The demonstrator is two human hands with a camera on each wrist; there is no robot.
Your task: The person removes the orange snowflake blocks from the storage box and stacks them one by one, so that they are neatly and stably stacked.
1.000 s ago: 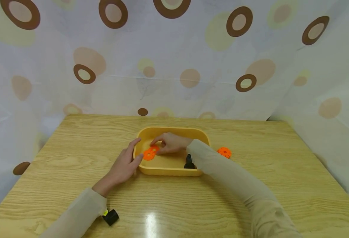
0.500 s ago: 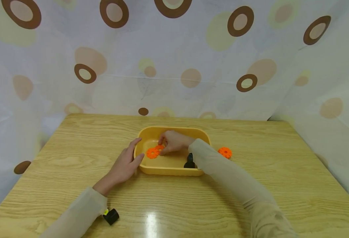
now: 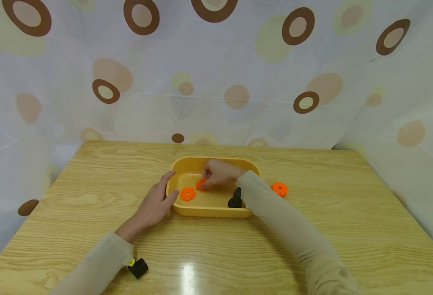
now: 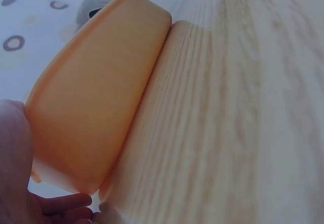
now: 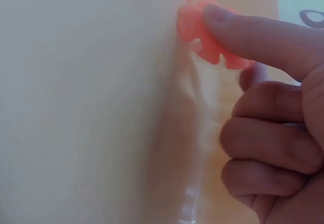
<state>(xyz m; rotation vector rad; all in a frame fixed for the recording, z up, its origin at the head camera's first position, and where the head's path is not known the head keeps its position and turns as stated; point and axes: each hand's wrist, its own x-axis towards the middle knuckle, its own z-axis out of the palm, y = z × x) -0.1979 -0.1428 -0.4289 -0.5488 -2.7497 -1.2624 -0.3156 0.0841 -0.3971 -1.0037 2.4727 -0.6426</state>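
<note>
A yellow plastic tub (image 3: 209,212) stands on the table. My left hand (image 3: 153,206) grips its left end, and in the left wrist view its curled fingers (image 4: 66,204) lie at the tub's lower corner. Inside the tub, my right hand (image 3: 218,172) pinches an orange notched building disc (image 3: 201,184) between thumb and index finger. That held disc (image 5: 212,39) shows slots round its edge in the right wrist view, the other fingers curled below it. A second orange disc (image 3: 187,194) with a centre hole lies on the tub floor near my left thumb.
Outside the tub, on its right, lies another orange disc (image 3: 279,189), close to my right sleeve (image 3: 275,213). A black wrist camera (image 3: 235,199) hangs from the right arm over the tub. Behind the wooden table (image 3: 209,254) rises a patterned cloth (image 3: 209,119).
My right hand has shifted a little right with one disc, which now sits apart from the disc it overlapped. That other disc lies on the tub floor. My left hand stays in place.
</note>
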